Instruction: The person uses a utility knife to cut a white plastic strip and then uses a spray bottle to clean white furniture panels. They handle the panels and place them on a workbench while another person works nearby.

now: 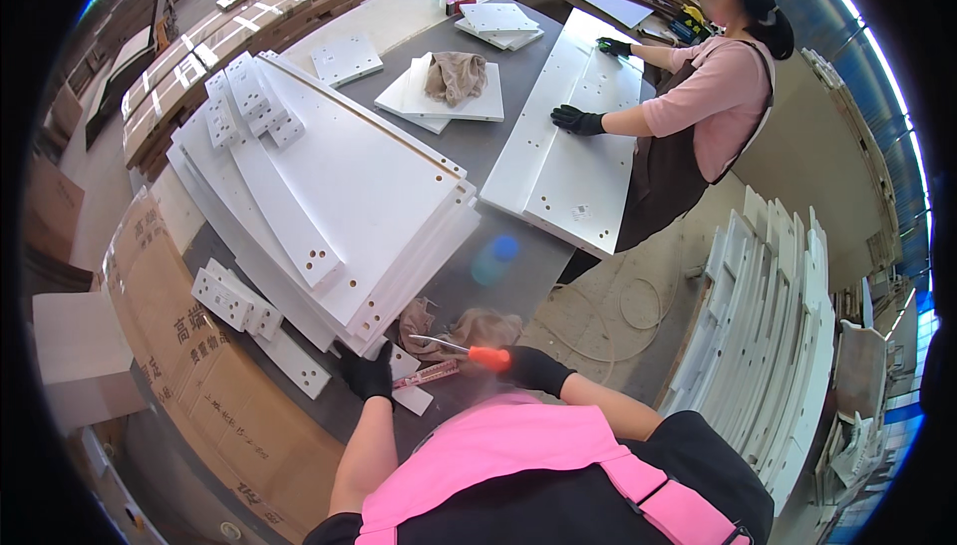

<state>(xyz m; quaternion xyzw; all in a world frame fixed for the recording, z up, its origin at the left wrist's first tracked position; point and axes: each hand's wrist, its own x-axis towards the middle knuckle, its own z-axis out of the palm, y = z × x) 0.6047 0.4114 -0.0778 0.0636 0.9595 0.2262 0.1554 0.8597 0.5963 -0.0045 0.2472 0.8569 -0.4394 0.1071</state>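
My right hand [536, 370], in a black glove, is closed round a screwdriver [488, 357] with an orange handle. Its thin metal shaft points left over a crumpled brown cloth [483, 331]. In a black glove too, my left hand [367, 375] is at the near corner of a stack of white panels [369, 186], thumb and fingers apart, with part of the fingers hidden against the boards. Just right of that hand lie a small white strip [411, 397] and a red-and-white printed piece [426, 375]. A blurred blue-capped bottle [493, 261] stands on the dark table beyond the screwdriver.
Across the table a co-worker in black gloves rests both hands on a long white panel [573, 131]. Small drilled blocks [239, 106] lie on my stack. Cardboard [199, 385] lines the left edge. More white boards [758, 336] stand at the right.
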